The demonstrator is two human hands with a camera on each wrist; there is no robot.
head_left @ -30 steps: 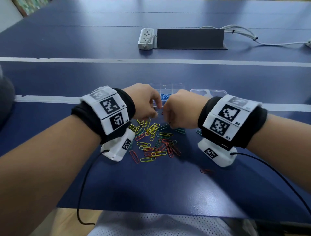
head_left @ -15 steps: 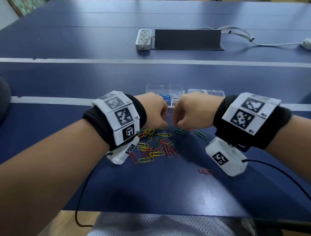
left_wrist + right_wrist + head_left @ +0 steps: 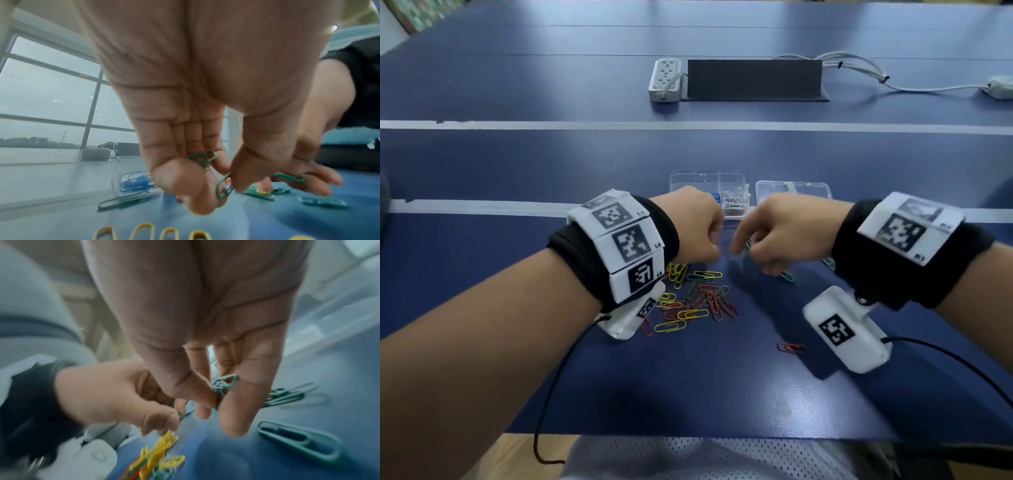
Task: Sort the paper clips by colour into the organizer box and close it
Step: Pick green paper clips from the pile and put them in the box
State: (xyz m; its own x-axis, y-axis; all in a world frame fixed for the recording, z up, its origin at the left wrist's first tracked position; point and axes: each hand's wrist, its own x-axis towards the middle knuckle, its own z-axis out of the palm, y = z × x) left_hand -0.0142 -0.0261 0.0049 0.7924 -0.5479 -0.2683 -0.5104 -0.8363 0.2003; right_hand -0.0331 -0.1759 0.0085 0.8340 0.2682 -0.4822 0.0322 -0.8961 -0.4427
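A: Where are the clips?

B: A loose pile point(image 3: 695, 298) of yellow, red, orange and green ones lies on the blue table point(image 3: 517, 164), just near side of the 2 hands. 1 red clip point(image 3: 791, 348) sits apart, nearer the table's front edge, and a few green clips point(image 3: 298, 441) lie under and beside the right hand.

A: And the box?

B: The clear box point(image 3: 688, 180) stands just beyond the hands. Blue clips point(image 3: 135, 181) are in 1 compartment and white clips point(image 3: 732, 202) in the one to its right. Its lid point(image 3: 791, 188) lies open, flat on the table to the right.

A: What has the left hand got?

B: The left hand point(image 3: 695, 226) has its fingers curled in. The left wrist view shows green clips held there: 1 point(image 3: 203, 158) against the curled fingers, another point(image 3: 223, 189) pinched between thumb and fingertip.

A: The right?

B: The right hand point(image 3: 784, 233) is close beside the left, fingers pointing down. Its thumb and fingers pinch a green clip point(image 3: 225, 383), seen in the right wrist view.

A: Are the hands touching?

B: Very close, fingertip to fingertip; the blur stops me telling whether they meet.

A: Anything else?

B: At the far side, a white power strip point(image 3: 666, 78), a dark panel point(image 3: 753, 80) beside it, and white cables point(image 3: 859, 68) running right.
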